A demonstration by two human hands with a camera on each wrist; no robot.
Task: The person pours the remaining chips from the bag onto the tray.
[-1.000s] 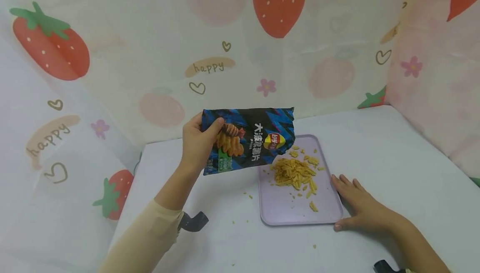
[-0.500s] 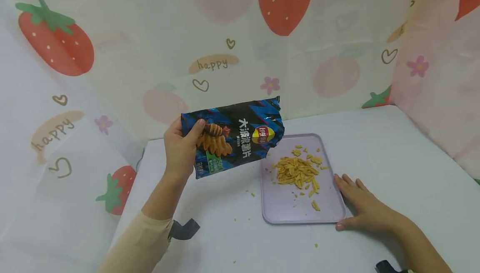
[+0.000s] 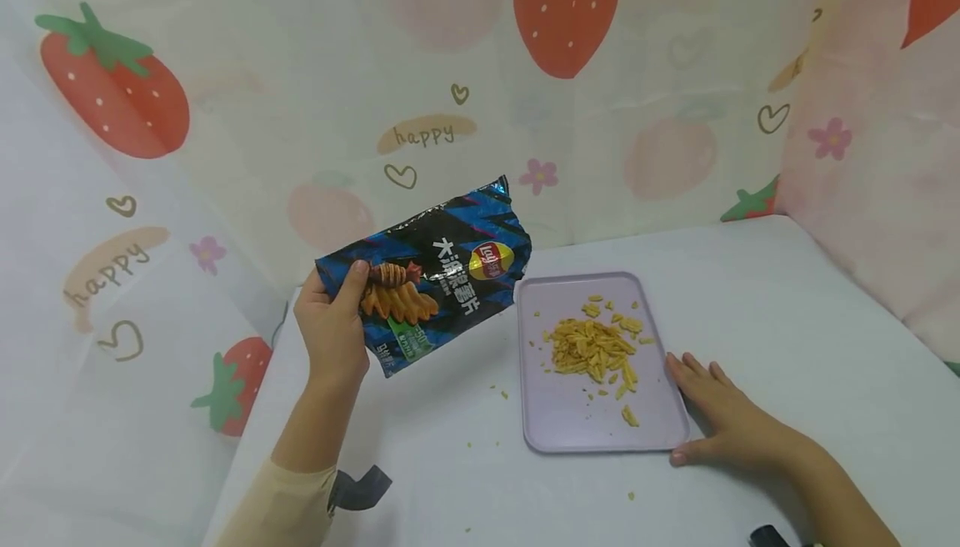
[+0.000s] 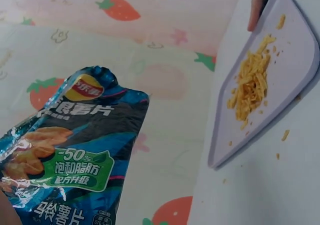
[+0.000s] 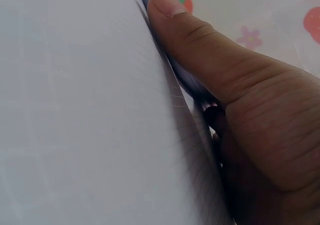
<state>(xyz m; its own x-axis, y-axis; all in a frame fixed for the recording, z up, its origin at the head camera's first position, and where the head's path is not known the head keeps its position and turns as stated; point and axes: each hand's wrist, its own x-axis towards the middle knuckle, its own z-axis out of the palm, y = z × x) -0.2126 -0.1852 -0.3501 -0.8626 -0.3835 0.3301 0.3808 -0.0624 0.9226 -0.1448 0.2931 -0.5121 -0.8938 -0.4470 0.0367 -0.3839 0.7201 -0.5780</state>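
Observation:
My left hand [image 3: 333, 334] grips a blue and black chip bag [image 3: 442, 280] by its left end, thumb on the front. The bag is tilted above the table, to the left of a pale purple tray [image 3: 547, 422]. On the tray lies a heap of yellow potato chips [image 3: 588, 347], with loose bits around it. My right hand [image 3: 735, 422] rests at the tray's right edge, its fingers spread and touching the rim. In the right wrist view the thumb [image 5: 200, 45] lies along the tray's edge; the other fingers are mostly hidden there.
Several chip crumbs [image 3: 504, 394] are scattered on the white table [image 3: 435, 480], left of and in front of the tray. A strawberry-patterned cloth [image 3: 570, 113] hangs behind the table and along both sides.
My left hand has moved left and down with the chip bag, away from above the tray. The bag has tilted, its right end higher. The right hand and tray have stayed put.

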